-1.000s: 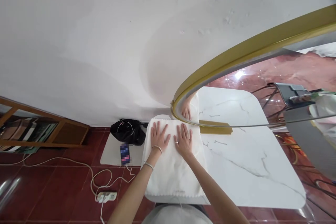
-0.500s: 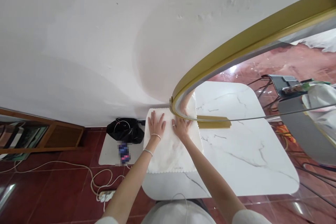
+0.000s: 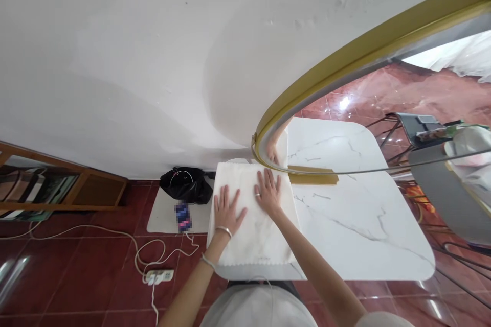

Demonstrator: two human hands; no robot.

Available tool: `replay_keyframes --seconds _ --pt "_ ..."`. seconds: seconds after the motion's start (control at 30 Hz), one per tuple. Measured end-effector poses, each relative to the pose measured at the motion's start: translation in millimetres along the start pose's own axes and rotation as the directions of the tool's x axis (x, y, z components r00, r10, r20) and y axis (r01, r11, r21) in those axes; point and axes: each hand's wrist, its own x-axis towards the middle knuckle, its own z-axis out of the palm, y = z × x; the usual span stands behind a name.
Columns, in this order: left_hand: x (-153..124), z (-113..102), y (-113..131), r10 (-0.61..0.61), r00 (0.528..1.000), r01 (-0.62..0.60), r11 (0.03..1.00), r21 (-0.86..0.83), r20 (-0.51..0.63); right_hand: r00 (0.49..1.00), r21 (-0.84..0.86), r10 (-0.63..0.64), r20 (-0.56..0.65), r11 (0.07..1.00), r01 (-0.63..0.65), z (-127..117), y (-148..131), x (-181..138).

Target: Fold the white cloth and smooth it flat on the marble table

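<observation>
A white cloth with a scalloped edge (image 3: 249,235) lies spread over the left end of the marble-patterned table (image 3: 356,235). My left hand (image 3: 227,210) rests flat on its left side, fingers spread. Palm down on the cloth's right side is my right hand (image 3: 269,191), fingers apart and a ring on one of them. Neither hand grips anything. Just beyond my right hand stands a gold-framed round mirror (image 3: 330,69), in which a hand and the tabletop are reflected.
A gold strip (image 3: 314,176) lies by the mirror's foot. Left of the table, a pale seat (image 3: 163,219) bears a black bag (image 3: 186,184) and a blurred phone-like item (image 3: 183,216). A power strip (image 3: 159,276) with white cables is on the red tiled floor. A wooden cabinet (image 3: 99,191) stands far left.
Both hands have moved, the left one nearer to my body, and the right one slightly to the right. The cloth has shifted a little towards me and its front edge now lies closer to the table edge.
</observation>
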Motion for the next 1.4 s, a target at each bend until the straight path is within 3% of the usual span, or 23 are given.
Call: replay_keyframes --seconds 0.17,0.3,0.4,0.6,0.73,0.87,1.03,1.13,1.27,1.4 --pt "49.6 -6.4 -21.6 -0.013 0.999 0.013 1.0 0.011 0.051 0.995 0.033 0.08 0.066 0.996 -0.082 13.7 -12.0 45.8" --pt "45.2 -8.6 -29.7 -0.051 0.997 0.05 0.999 0.01 0.054 0.994 0.095 -0.043 0.099 0.995 0.034 12.9 -31.3 44.4" --pt "9.6 -4.2 -31.2 -0.084 0.996 0.084 0.996 -0.01 -0.002 0.974 0.142 -0.187 0.125 0.975 0.169 1.6 -44.1 7.4" --pt "-88.3 -2.7 -17.9 -0.073 0.995 0.073 0.997 -0.002 -0.068 0.898 0.221 -0.416 0.145 0.898 0.381 -38.6 -49.3 -110.5" --pt "-114.5 -7.3 7.2 -0.022 0.998 0.024 0.999 0.036 -0.06 0.884 0.22 -0.423 0.199 0.898 0.381 -57.8 -35.1 -155.7" --pt "-104.6 1.4 39.5 0.076 0.995 -0.071 0.995 0.074 -0.07 0.922 0.152 -0.339 0.187 0.937 0.314 -63.7 -8.8 -173.6" --pt "-74.8 23.6 86.0 0.216 0.975 -0.213 0.975 0.061 -0.056 0.974 0.048 -0.189 0.126 0.982 0.185 -64.1 37.8 -188.4" --pt "-57.9 33.9 102.0 0.268 0.96 -0.267 0.963 0.028 -0.084 0.985 0.004 -0.143 0.097 0.99 0.143 -62.8 58.7 -187.4" --pt "-44.0 38.6 89.7 0.301 0.944 -0.298 0.954 0.042 -0.136 0.986 0.022 -0.149 0.08 0.989 0.148 -57.9 60.5 -170.2" --pt "-51.4 34.5 51.5 0.189 0.964 -0.177 0.981 0.079 -0.188 0.954 0.145 -0.257 0.152 0.961 0.236 -49.5 34.3 -143.9"
